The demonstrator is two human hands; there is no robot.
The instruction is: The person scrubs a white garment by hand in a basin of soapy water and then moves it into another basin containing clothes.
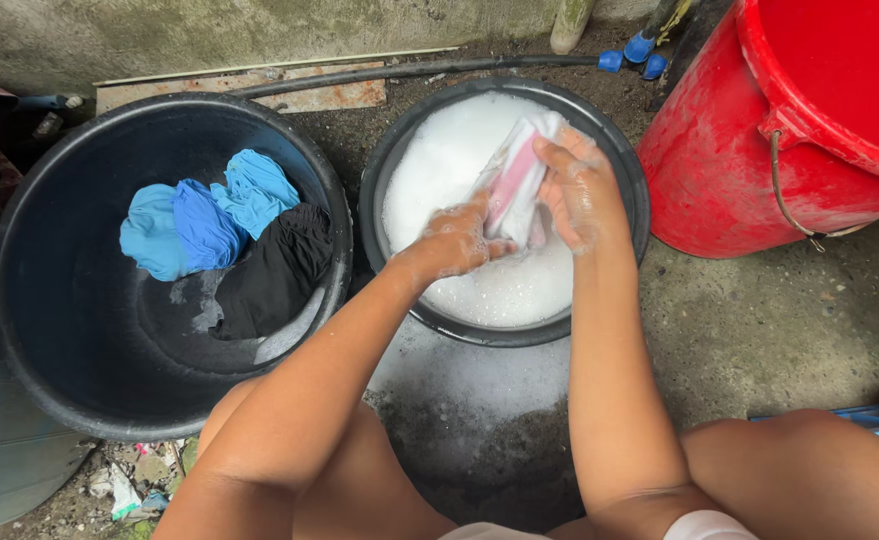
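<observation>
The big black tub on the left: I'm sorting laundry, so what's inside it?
Inside the tub lie blue clothes and a black garment. Anything beneath them is covered.

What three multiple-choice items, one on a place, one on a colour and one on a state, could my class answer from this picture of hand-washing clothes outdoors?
1. Where do the wrung blue and black clothes lie?
A. In the large dark round plastic tub on the left
B. In the red bucket
C. On the bare ground

2. What colour is the big plastic bucket at the right?
A. Green
B. Red
C. Yellow

3. What state is the water in the smaller dark round basin in?
A. Clear and still
B. Frozen
C. Covered in white foam

Answers:
1 A, the bundles rest inside the left tub.
2 B, its wall and rim are plainly red.
3 C, white suds fill it, while the left hand and right hand grip a white and pink cloth above it.
</observation>
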